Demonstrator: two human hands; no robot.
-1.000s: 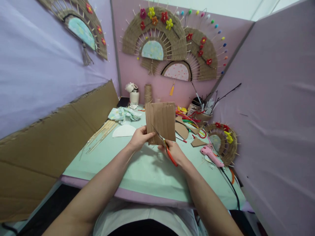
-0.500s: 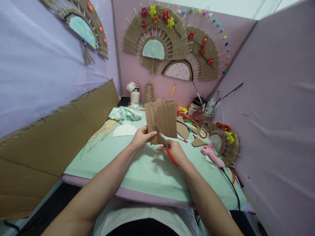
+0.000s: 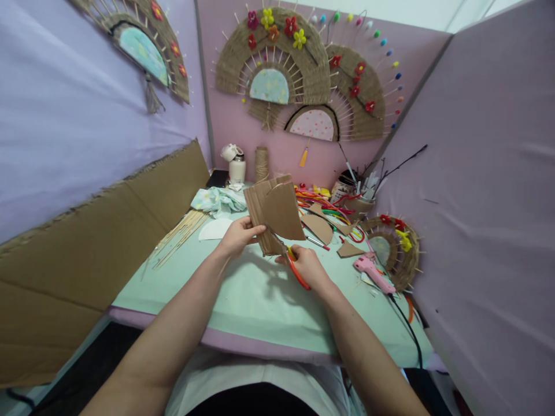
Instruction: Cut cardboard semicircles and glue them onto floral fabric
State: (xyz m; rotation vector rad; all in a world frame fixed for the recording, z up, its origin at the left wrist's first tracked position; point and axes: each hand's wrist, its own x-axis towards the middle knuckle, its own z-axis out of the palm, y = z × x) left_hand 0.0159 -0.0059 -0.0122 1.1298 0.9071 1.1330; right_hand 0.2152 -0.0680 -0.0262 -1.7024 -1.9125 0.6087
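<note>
A piece of corrugated cardboard (image 3: pixel 281 211) is held up above the table, with a curved line and a cut edge across it. My left hand (image 3: pixel 240 234) pinches its lower left side between thumb and fingers. In my right hand (image 3: pixel 306 266) is a pair of scissors (image 3: pixel 298 274) with red and yellow handles, its blades at the lower edge of the cardboard. A white half-circle (image 3: pixel 215 229) lies flat behind my left hand. Beyond my right hand rest a rounded cardboard cutout (image 3: pixel 318 228) and a small cardboard scrap (image 3: pixel 349 249).
A pink glue gun (image 3: pixel 373 274) with a black cord lies at the right, near a small woven fan (image 3: pixel 401 254). Thin sticks (image 3: pixel 182 234) and patterned cloth (image 3: pixel 219 200) are at the left. A twine spool (image 3: pixel 261 164) stands behind. A large cardboard sheet (image 3: pixel 108 231) borders the left side.
The cardboard has tilted and shifted left in my left hand. The scissors' handles have spread apart a little, and my right hand has moved slightly.
</note>
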